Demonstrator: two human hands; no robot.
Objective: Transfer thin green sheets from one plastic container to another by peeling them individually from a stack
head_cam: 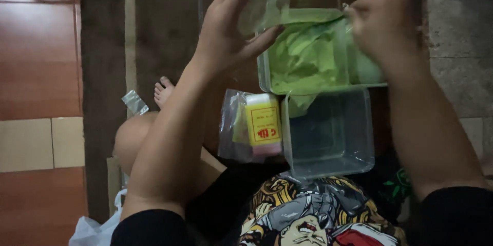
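Observation:
My left hand (231, 25) is raised, its fingers pinching a thin clear piece of plastic film (264, 7). My right hand (382, 20) grips the far edge of a green plastic bag (308, 56) that lies inside a clear plastic container (263, 74). A second clear container (328, 133), with nothing visible in it, stands just in front of the first, close to my lap.
A small clear bag with a yellow-labelled packet (257, 125) lies left of the near container. My bare knee (134, 135) and foot (164, 92) rest on a brown mat. Red and beige floor tiles run along the left; a white plastic bag (95, 228) sits at the bottom left.

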